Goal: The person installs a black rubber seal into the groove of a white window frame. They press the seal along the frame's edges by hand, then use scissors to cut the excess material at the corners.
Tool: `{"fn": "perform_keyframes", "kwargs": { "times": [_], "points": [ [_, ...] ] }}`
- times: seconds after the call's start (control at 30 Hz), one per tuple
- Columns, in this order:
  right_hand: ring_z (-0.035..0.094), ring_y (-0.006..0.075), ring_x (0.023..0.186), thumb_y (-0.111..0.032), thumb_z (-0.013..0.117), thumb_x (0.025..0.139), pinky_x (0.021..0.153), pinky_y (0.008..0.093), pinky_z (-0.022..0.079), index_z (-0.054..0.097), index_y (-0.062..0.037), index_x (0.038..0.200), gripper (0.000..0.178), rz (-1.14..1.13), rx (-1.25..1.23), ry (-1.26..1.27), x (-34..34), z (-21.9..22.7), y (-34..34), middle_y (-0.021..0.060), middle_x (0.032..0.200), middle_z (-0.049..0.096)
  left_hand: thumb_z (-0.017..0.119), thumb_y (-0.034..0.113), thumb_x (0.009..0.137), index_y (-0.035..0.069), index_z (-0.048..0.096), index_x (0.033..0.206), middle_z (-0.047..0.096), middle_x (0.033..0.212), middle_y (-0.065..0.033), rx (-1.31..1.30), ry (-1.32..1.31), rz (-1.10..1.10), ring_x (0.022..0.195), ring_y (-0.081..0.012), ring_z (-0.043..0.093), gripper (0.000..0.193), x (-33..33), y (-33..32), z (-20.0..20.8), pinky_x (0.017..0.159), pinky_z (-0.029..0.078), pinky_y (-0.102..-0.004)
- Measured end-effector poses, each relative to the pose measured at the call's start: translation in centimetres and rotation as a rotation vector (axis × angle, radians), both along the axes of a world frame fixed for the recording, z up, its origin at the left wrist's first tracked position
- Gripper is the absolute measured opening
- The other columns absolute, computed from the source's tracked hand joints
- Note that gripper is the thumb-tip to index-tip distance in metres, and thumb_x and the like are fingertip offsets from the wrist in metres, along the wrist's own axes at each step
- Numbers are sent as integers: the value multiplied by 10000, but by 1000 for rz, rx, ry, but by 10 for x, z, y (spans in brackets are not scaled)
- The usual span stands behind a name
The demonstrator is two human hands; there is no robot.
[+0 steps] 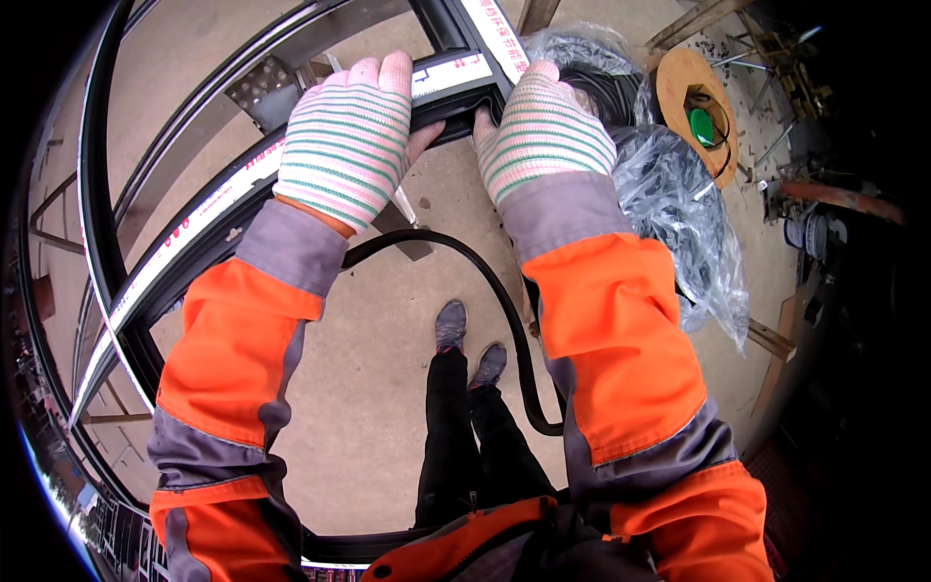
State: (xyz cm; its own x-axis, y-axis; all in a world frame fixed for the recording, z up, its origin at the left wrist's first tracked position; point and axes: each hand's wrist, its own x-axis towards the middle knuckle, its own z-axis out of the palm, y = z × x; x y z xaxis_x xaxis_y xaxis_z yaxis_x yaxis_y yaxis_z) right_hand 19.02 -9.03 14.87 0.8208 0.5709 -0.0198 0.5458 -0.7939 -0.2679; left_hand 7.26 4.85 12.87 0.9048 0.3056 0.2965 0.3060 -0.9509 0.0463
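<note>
Both hands wear knitted gloves with pink, white and green stripes. My left hand (346, 147) is wrapped over a black window frame (454, 100), with fingers on top and thumb on the near inner edge. At the frame's corner, my right hand (548, 133) grips the same frame, its thumb against black rubbery material there. White protective film (452, 76) with red print covers the frame's top face. A long black rubber seal strip (490, 279) hangs in a loop from beside my left wrist down past my right forearm. What lies under my palms is hidden.
Clear plastic wrapping (664, 194) with black coiled material lies at the right. Beyond it are an orange-brown board (722, 87) with a green round item (700, 126), and wooden beams (700, 21). More black framing (92, 194) curves along the left. My shoes (451, 325) stand on the concrete floor.
</note>
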Motion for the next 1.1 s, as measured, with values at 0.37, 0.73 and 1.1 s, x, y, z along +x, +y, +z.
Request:
{"fn": "perform_keyframes", "kwargs": {
  "times": [0.37, 0.73, 1.1],
  "points": [
    [725, 418, 1077, -373, 779, 919, 909, 497, 603, 557, 31, 1263, 575, -31, -33, 71, 2, 8, 4, 264, 1155, 713, 876, 447, 817, -15, 568, 1386, 688, 1154, -216, -29, 116, 55, 997, -383, 709, 795, 8, -3, 11, 873, 590, -453],
    [734, 410, 1028, -381, 763, 927, 867, 491, 609, 557, 24, 1228, 545, -4, 6, 85, 5, 0, 2, 253, 1105, 714, 879, 381, 821, -9, 575, 1349, 700, 1085, -204, -16, 53, 45, 988, -376, 710, 724, 9, -5, 4, 839, 588, -454],
    [737, 404, 1030, -347, 771, 921, 857, 478, 610, 550, 29, 1241, 541, -21, -1, 82, 0, 5, 4, 257, 1112, 712, 896, 464, 780, 35, 617, 1367, 724, 1183, -198, -63, 92, 151, 1079, -362, 713, 778, 12, -12, 9, 922, 580, -452]
  ]
}}
